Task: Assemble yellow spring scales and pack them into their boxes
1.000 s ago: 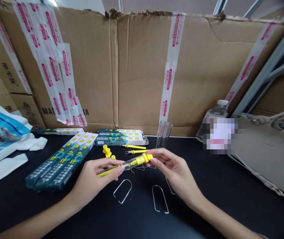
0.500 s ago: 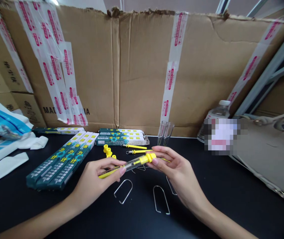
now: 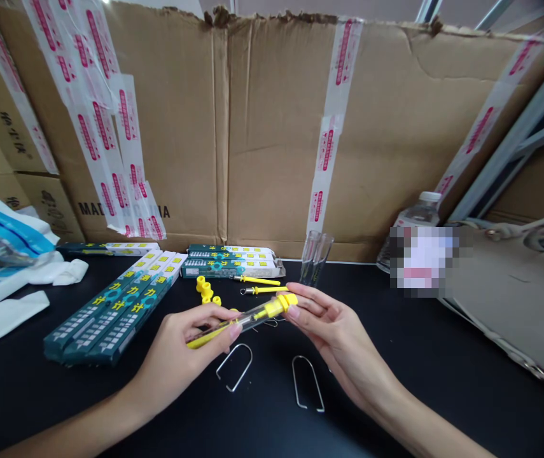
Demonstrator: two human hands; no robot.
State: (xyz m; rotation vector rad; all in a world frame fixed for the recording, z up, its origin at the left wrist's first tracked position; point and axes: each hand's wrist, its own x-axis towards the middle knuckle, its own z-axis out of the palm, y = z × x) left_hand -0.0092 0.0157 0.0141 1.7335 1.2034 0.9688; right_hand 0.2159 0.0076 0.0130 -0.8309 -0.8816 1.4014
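A clear tube (image 3: pixel 251 316) with a yellow rod inside slants between my two hands. My left hand (image 3: pixel 195 340) is wrapped round its lower left part, thumb on top. At its upper right end sits a yellow cap (image 3: pixel 284 303), pinched in the fingers of my right hand (image 3: pixel 326 321). Bent metal wire hooks lie on the black table below, one (image 3: pixel 235 367) near my left hand and another (image 3: pixel 308 383) below my right. Behind my hands are small yellow caps (image 3: pixel 205 289) and yellow rods (image 3: pixel 259 280) with metal ends.
Long green-and-white boxes (image 3: pixel 119 305) lie at the left, more boxes (image 3: pixel 228 261) at the back. Clear tubes (image 3: pixel 315 257) stand by the cardboard wall (image 3: pixel 272 140). A plastic bottle (image 3: pixel 424 210) and a beige bag (image 3: pixel 515 286) are at the right, white-and-blue packaging (image 3: pixel 9 235) far left.
The yellow rod's end now sits closer to the cap inside the tube. My right hand has shifted slightly, covering the wire hook beside it. The view has moved a little.
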